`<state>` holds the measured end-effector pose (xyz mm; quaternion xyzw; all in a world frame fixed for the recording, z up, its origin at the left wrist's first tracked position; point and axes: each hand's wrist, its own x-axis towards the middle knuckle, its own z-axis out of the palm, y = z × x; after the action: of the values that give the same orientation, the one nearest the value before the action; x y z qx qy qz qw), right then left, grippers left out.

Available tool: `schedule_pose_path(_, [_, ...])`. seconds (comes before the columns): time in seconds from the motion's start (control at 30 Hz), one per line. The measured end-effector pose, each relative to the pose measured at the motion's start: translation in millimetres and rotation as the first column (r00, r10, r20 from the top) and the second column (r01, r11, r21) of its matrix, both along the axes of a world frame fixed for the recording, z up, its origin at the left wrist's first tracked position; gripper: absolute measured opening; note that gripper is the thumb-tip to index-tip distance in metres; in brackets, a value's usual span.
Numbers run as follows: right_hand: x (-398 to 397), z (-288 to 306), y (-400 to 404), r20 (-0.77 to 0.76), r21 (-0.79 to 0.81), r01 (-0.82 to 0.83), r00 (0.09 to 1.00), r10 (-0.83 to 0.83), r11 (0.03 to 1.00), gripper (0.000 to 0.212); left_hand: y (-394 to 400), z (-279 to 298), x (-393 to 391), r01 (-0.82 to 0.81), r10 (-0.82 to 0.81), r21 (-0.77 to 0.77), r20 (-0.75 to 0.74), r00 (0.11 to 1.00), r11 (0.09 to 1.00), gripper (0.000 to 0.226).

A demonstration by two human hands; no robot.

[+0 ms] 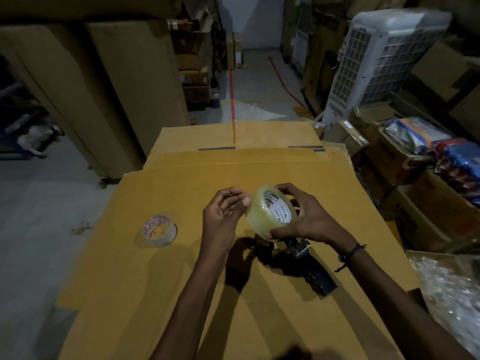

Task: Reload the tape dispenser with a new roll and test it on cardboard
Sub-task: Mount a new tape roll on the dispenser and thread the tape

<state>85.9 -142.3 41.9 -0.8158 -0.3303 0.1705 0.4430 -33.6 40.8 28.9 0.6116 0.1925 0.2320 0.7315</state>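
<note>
Right hand [301,219]: gripped a full roll of clear packing tape [270,210], fingers curled around its rim, above the cardboard sheet [161,268].
Left hand [223,211]: fingertips at the roll's edge, apparently pinching it.
Tape dispenser [296,261]: lay on the cardboard beneath the hands.
Nearly spent roll [159,231]: lay left, apart.
</note>
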Motion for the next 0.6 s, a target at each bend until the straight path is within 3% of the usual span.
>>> schedule_pose_path(0.17, [1.5,1.7,-3.3,0.046,0.004,-0.003,0.999,0.003,1.000,0.100,0.8,-2.5,7.5,-0.073,0.071,0.024,0.052,0.996,0.997,0.012])
schedule_pose_path(0.37, [5.9,9.3,-5.3,0.111,0.017,-0.024,0.994,0.022,1.000,0.105,2.5,-9.2,24.0,-0.050,0.048,0.030,0.055,0.997,0.998,0.026])
schedule_pose_path(0.5, [3.7,7.5,-14.2,0.132,-0.027,-0.112,0.985,0.114,0.993,0.107,29.0,-22.1,36.9,-0.128,0.131,-0.054,0.053,0.990,0.990,0.040])
schedule_pose_path(0.6, [3.7,-0.3,-19.4,0.126,-0.023,-0.098,0.987,0.100,0.995,0.107,44.8,-28.8,38.1,-0.048,0.047,0.021,0.028,0.999,0.999,0.040])
